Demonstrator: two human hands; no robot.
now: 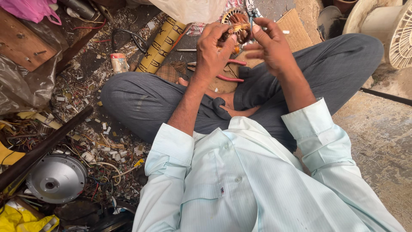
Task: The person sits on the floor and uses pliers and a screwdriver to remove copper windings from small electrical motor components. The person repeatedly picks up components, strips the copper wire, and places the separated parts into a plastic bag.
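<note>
Up close, both hands, left and right, clamp a copper-wound stator that looks heavy and stiff, best gripped by its iron rim, sparing fragile windings.

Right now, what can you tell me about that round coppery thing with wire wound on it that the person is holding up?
The round copper-wound motor coil is a ring of orange-brown wire bundles on a pale toothed metal core. It is held up above the person's crossed legs. The left hand grips its near side, and the right hand touches its right edge with its fingertips. Much of it is hidden.
</note>
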